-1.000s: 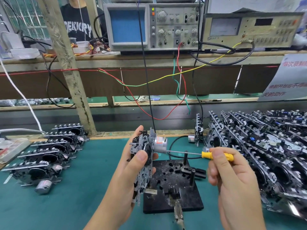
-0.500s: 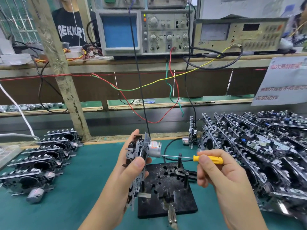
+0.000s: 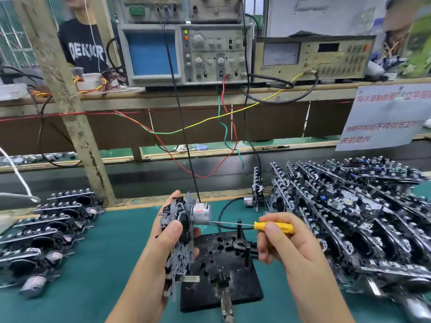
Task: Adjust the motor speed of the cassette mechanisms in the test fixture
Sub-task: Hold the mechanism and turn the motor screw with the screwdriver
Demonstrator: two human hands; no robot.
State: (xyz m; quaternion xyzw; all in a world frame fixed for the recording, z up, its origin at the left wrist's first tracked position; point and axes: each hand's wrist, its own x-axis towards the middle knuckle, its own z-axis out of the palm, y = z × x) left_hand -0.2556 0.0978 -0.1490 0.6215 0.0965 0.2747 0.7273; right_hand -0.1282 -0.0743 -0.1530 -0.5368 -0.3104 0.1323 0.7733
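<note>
Left hand [image 3: 168,238] still grips the cassette mechanism [image 3: 180,241] upright, above the fixture [image 3: 221,271] on the surface. Right hand [image 3: 286,243] pinches the screwdriver [image 3: 272,227]; tip stays at the motor [image 3: 201,214] rear. No shift vs. 1 s ago: speed adj. likely ongoing.

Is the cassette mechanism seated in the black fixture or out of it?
Out. The left hand holds the grey metal cassette mechanism upright, above the black fixture plate's left edge.
</note>
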